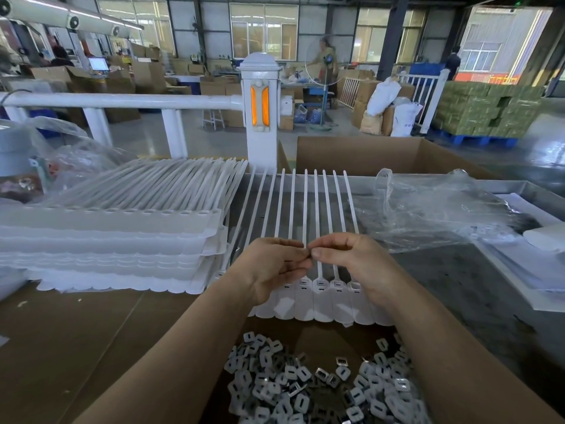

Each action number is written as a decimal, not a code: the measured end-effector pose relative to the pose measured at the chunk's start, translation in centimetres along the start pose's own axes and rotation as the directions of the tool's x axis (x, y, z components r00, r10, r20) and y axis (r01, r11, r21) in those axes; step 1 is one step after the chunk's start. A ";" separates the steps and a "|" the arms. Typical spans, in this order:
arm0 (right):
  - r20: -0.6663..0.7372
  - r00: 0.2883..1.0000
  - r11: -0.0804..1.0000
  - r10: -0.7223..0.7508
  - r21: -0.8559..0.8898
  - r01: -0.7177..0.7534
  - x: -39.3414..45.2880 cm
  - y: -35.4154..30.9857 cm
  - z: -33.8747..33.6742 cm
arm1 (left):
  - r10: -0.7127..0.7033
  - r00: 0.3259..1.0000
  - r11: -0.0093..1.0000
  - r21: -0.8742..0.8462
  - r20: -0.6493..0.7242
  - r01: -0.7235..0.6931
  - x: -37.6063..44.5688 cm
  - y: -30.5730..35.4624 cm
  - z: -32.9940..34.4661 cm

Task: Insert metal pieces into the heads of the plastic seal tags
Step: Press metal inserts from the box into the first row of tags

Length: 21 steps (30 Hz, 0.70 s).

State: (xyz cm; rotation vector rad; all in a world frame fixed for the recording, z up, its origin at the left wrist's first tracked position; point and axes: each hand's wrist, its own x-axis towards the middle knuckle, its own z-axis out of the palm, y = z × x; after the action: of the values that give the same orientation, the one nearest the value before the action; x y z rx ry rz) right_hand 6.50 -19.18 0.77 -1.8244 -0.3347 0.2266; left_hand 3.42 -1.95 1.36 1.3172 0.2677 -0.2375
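A joined strip of white plastic seal tags (324,304) lies in front of me, heads near me and tails pointing away. My left hand (272,266) and my right hand (345,255) meet above it, fingertips together. Between them they pinch a small dark metal piece (309,254), mostly hidden by the fingers. I cannot tell which hand carries it. A heap of loose metal pieces (321,384) lies between my forearms near the front edge.
A tall stack of seal tag strips (122,237) sits on the left. Crumpled clear plastic film (428,206) lies to the right. An open cardboard box (382,154) and a white railing post (260,111) stand behind the table.
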 end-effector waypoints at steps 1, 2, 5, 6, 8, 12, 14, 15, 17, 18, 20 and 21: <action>0.002 1.000 1.000 0.004 -0.003 -0.004 0.0 0.0 0.0 | -0.008 1.000 1.000 -0.026 0.010 0.008 0.0 0.0 0.0; 0.007 1.000 1.000 0.007 -0.006 -0.007 0.1 0.0 0.0 | -0.015 1.000 0.999 -0.041 0.021 0.015 0.0 0.0 -0.1; 0.027 1.000 1.000 0.009 -0.018 -0.009 0.1 0.1 -0.1 | -0.016 0.999 0.999 -0.028 0.050 0.017 0.0 0.0 -0.1; 0.030 1.000 1.000 0.008 -0.022 -0.008 0.1 0.1 -0.1 | -0.011 0.998 1.000 -0.015 0.057 0.012 0.0 0.0 -0.1; 0.038 0.999 0.999 0.003 -0.034 -0.001 0.1 0.1 -0.2 | -0.003 0.998 1.000 0.016 0.063 0.002 0.0 0.1 -0.2; 0.092 0.996 0.996 0.014 -0.084 -0.006 0.1 0.2 -0.5 | 0.008 0.994 0.990 0.138 0.106 -0.023 -0.1 0.4 -0.8; 0.149 0.989 0.996 0.014 -0.086 -0.001 0.0 0.1 -0.7 | -0.012 0.991 0.982 0.191 0.131 -0.014 -0.3 0.6 -1.0; 0.176 0.984 0.996 0.011 -0.088 0.005 -0.1 0.1 -0.8 | -0.023 0.990 0.977 0.215 0.140 -0.008 -0.3 0.7 -1.0; 0.203 0.979 0.996 0.003 -0.090 0.015 -0.2 0.1 -0.9 | -0.032 0.989 0.966 0.259 0.144 -0.006 -0.4 0.9 -1.0; 0.207 0.978 0.996 -0.001 -0.088 0.019 -0.2 0.1 -1.0 | -0.027 0.991 0.961 0.276 0.133 -0.011 -0.4 1.0 -1.0; 0.224 0.975 0.996 0.000 -0.089 0.021 -0.3 -0.1 -1.1 | -0.002 0.996 0.953 0.302 0.092 -0.026 -0.3 1.1 -1.0; 0.249 0.968 0.995 0.002 -0.097 0.023 -0.4 -0.2 -1.2 | 0.010 0.997 0.950 0.310 0.075 -0.032 -0.3 1.1 -1.1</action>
State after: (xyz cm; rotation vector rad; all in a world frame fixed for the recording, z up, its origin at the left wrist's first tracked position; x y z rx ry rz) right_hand 6.44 -20.32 1.29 -1.8945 -0.5397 0.4409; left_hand 3.44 -0.62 2.25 1.6193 0.1578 -0.3184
